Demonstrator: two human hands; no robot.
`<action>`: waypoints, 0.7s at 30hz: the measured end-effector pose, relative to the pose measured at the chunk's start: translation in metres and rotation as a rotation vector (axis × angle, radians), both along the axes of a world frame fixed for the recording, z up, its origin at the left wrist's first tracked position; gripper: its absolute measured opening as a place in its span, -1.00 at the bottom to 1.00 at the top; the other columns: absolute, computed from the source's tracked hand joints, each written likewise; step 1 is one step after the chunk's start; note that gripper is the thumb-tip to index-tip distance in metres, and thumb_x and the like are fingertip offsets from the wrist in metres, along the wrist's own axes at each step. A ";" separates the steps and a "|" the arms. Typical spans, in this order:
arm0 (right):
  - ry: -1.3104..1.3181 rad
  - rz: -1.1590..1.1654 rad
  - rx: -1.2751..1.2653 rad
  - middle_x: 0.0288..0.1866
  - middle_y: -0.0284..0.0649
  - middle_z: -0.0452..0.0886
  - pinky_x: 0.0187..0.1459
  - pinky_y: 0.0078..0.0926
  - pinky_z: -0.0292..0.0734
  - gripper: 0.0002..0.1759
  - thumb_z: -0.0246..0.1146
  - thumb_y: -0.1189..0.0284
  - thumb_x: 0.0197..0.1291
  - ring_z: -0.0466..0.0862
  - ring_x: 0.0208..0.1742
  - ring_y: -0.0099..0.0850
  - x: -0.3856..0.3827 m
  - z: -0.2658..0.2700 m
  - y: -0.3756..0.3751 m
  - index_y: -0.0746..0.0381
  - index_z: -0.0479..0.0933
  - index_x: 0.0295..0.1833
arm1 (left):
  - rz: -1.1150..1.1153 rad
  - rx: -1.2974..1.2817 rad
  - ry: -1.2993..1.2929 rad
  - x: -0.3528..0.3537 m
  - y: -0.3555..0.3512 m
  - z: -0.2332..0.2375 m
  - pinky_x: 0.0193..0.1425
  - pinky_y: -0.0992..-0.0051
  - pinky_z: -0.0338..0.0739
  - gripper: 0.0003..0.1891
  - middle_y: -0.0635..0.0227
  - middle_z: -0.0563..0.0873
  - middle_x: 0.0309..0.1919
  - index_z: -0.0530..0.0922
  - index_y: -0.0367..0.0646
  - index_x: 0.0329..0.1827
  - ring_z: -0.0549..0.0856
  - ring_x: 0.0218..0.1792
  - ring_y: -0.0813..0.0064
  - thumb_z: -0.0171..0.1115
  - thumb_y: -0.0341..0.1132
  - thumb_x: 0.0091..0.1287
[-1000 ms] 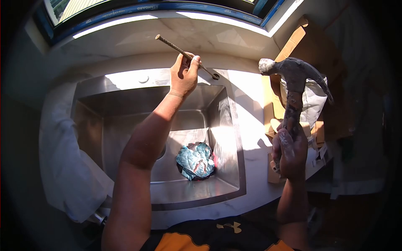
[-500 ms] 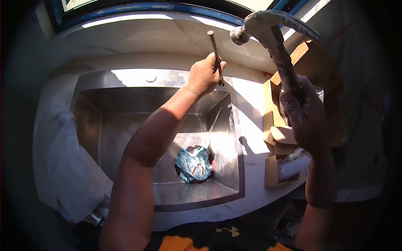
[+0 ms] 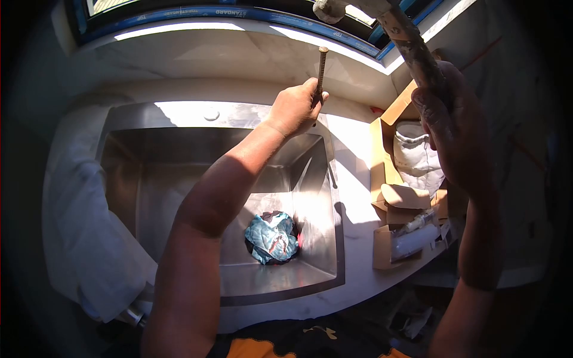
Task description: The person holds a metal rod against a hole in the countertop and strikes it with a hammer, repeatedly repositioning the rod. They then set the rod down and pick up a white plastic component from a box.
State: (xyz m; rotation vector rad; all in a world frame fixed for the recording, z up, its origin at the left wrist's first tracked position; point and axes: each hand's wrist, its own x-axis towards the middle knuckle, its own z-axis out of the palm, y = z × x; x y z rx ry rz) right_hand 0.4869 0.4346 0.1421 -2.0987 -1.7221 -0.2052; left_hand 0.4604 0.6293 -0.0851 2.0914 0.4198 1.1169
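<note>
My left hand [image 3: 295, 109] is closed around a ribbed metal rod [image 3: 322, 64] with a flat, wider top. The rod stands nearly upright beyond the sink's back right corner; its lower end is mostly hidden behind my fingers. My right hand [image 3: 455, 128] grips the handle of a worn, paint-spattered claw hammer [image 3: 412, 45], raised at the right. The hammer's head is partly cut off by the top of the view. Below my left arm is the stainless steel sink [image 3: 280, 290], with a crumpled blue-green cloth [image 3: 271, 237] in its bottom right part.
An opened cardboard box [image 3: 378, 173] at the right holds a whitish bag [image 3: 415, 156]. A smaller box [image 3: 382, 250] in front contains a clear tube [image 3: 415, 240]. White cloth [image 3: 89, 215] drapes over the counter's left side. A window frame with blue tape [image 3: 239, 12] runs along the back.
My right hand has lifted the hammer up and to the right. The rod in my left hand has shifted slightly right and stands more upright. The view has moved a little.
</note>
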 end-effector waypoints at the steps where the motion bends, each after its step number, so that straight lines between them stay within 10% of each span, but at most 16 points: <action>1: -0.025 0.023 0.036 -0.55 -0.38 0.42 -0.52 -0.61 0.28 -0.77 0.15 0.38 0.38 0.40 -0.57 -0.68 -0.001 0.001 0.002 0.24 0.43 0.06 | -0.004 0.000 -0.001 0.001 0.000 0.001 -0.33 0.28 0.52 -0.82 0.17 0.67 -0.50 0.49 -0.14 -0.22 0.69 -0.40 0.11 0.23 -0.23 0.33; 9: -0.338 0.009 -0.146 -0.55 -0.36 0.42 -0.52 -0.62 0.32 -0.73 0.13 0.32 0.40 0.40 -0.57 -0.65 0.020 0.008 0.003 0.24 0.42 0.08 | -0.063 0.123 -0.049 0.007 0.002 0.004 -0.27 0.12 0.51 -0.81 0.08 0.64 -0.51 0.43 -0.13 -0.25 0.65 -0.36 -0.01 0.19 -0.21 0.34; 20: 0.035 -0.116 0.040 -0.60 -0.45 0.31 -0.61 -0.67 0.15 -0.75 0.11 0.32 0.41 0.24 -0.66 -0.72 0.016 0.002 -0.011 0.22 0.40 0.08 | -0.067 0.145 -0.049 0.011 -0.002 0.003 -0.36 0.18 0.47 -0.79 0.13 0.62 -0.53 0.44 -0.14 -0.29 0.63 -0.42 0.01 0.26 -0.23 0.30; 21: 0.022 -0.158 -0.043 -0.41 -0.24 0.46 -0.37 -0.47 0.31 -0.69 0.13 0.26 0.39 0.43 -0.44 -0.46 0.013 0.002 -0.013 0.28 0.44 0.05 | -0.075 0.114 -0.052 0.010 -0.004 0.004 -0.36 0.20 0.48 -0.79 0.14 0.62 -0.54 0.44 -0.13 -0.30 0.62 -0.43 0.01 0.26 -0.23 0.30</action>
